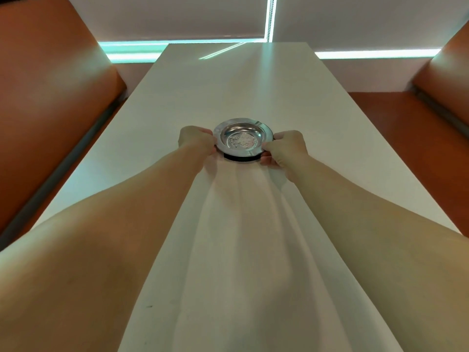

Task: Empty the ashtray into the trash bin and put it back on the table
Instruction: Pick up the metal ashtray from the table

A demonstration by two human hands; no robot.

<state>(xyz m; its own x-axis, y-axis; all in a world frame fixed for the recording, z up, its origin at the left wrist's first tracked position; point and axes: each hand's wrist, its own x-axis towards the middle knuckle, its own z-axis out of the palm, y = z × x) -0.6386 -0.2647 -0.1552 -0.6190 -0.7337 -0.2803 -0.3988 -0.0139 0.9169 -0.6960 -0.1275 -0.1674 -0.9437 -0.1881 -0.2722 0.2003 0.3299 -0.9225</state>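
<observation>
Both rims of the round shiny steel ashtray [243, 137] are being pinched, midway between the left hand [196, 141] and right hand [285, 148], equally near each.

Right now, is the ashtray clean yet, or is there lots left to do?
Not yet. Nothing looks done: the ashtray holds bits of ash. In hand: the left hand and right hand grip its rim over the table. Left: tipping it out, though no bin shows here, then putting it back.
</observation>
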